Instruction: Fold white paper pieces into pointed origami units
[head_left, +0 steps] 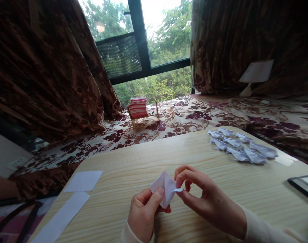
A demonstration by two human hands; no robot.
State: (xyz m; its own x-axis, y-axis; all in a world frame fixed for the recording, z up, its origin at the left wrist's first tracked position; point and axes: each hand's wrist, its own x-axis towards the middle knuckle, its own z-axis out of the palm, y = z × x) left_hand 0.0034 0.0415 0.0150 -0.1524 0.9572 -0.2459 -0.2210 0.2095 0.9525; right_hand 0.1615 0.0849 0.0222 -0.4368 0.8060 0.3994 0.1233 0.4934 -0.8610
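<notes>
My left hand (144, 211) pinches a small folded white paper piece (165, 189) between thumb and fingers, just above the light wooden table (133, 165). My right hand (207, 199) grips the same piece at its right corner with thumb and forefinger, the other fingers curled. Both hands sit near the table's front edge, touching the paper from either side.
Several finished folded paper pieces (241, 148) lie in a cluster at the table's far right. A white paper rectangle (83, 181) and a paper strip (60, 217) lie at the left edge. A dark tablet (304, 185) sits at right. A striped miniature chair (140, 109) stands on the floral cloth.
</notes>
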